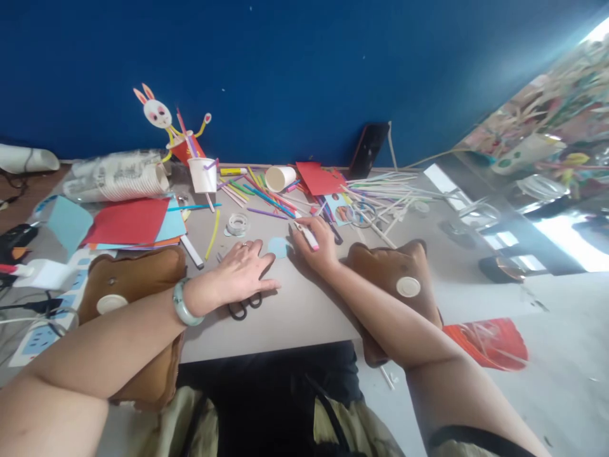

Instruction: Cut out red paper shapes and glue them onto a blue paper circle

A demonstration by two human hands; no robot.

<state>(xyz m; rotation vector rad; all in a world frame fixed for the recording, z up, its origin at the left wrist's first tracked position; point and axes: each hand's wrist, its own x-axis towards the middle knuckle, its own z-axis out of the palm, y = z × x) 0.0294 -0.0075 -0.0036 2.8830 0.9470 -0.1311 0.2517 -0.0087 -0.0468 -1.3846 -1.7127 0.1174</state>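
Observation:
My left hand (238, 270) hovers over or rests on the table with its fingers spread and nothing gripped. Beneath it lie scissors, whose dark handles (238, 311) stick out on the near side. The fingers of my right hand (320, 244) are closed around a white marker with a pink end (310, 237). Between both hands lies a light blue paper circle (277, 247). A roll of clear tape (236, 223) sits just beyond my left hand.
Many pipe cleaners (385, 193) lie along the back, near a paper cup (280, 178) on its side. Red paper (128, 221) and stacked cups (118, 181) are at left, below a rabbit figure (158, 114). Brown cushions (133, 279) flank the work area. A phone (368, 149) leans on the wall.

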